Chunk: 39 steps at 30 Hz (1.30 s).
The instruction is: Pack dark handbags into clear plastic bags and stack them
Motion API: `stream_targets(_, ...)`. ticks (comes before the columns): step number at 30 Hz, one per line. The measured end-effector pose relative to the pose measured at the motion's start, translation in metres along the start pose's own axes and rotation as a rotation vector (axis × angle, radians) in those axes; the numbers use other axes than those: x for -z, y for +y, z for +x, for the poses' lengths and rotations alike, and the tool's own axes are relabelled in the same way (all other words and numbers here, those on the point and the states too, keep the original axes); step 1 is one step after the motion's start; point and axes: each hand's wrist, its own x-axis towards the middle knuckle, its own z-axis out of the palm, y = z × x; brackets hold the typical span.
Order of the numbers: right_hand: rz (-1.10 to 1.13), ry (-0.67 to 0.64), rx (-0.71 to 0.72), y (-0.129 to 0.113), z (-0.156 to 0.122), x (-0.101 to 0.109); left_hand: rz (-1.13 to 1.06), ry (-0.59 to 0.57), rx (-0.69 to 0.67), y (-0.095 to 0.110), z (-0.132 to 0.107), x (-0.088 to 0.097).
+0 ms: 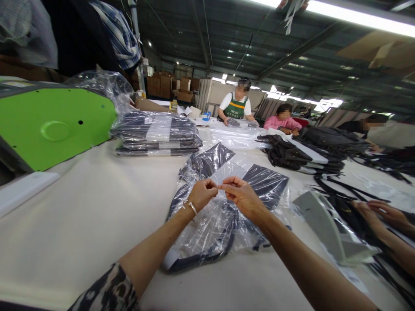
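In front of me a dark folded fabric item point(267, 183) lies in a clear plastic bag point(207, 229), with a pale panel showing near its middle. My left hand point(204, 194), a bracelet at its wrist, is closed in a pinch just above the bag. Close against it, my right hand point(241, 196) also pinches, thumb and forefinger together and the other fingers loosely curled. The fingertips of both hands nearly touch. Whatever lies between them is too small to make out.
Left stands a green-sided machine point(55, 125); behind the bag is a stack of bagged dark items point(158, 134). At right are a grey holder point(333, 229), piled black goods point(292, 151) and another person's hands point(379, 216). Several people work across the table point(106, 194).
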Motion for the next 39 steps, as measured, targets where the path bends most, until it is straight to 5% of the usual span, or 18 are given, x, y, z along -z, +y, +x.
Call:
stream_targets(3,-0.189,-0.022,-0.084,0.003,0.003,0.015,0.684,0.063,-0.393,-0.005,0.003,0.005)
stream_targets(6,-0.333,-0.020,-0.161,0.006,0.012,0.032,1.105,-0.051,-0.757,-0.012,0.010,0.004)
stream_targets(13,-0.729,0.012,-0.304,0.013,0.032,0.043,1.276,-0.237,-1.073,-0.025,0.038,-0.010)
stream_targets(20,-1.077,-0.015,-0.270,0.014,0.045,0.037,1.335,-0.363,-1.006,-0.028,0.042,-0.021)
stream_targets(26,-1.471,-0.035,-0.142,0.013,0.041,0.048,1.237,-0.496,-0.724,-0.018,0.030,-0.029)
stream_targets(32,-1.518,-0.034,-0.104,-0.007,0.032,0.059,0.998,-0.379,-0.554,-0.025,0.014,-0.005)
stream_targets(35,-1.415,0.095,0.111,-0.011,0.040,0.035,0.783,-0.300,-0.451,-0.029,0.021,0.007)
stream_targets(39,-1.331,0.207,0.309,0.022,0.065,-0.006,0.641,-0.099,-0.337,-0.026,0.029,0.031)
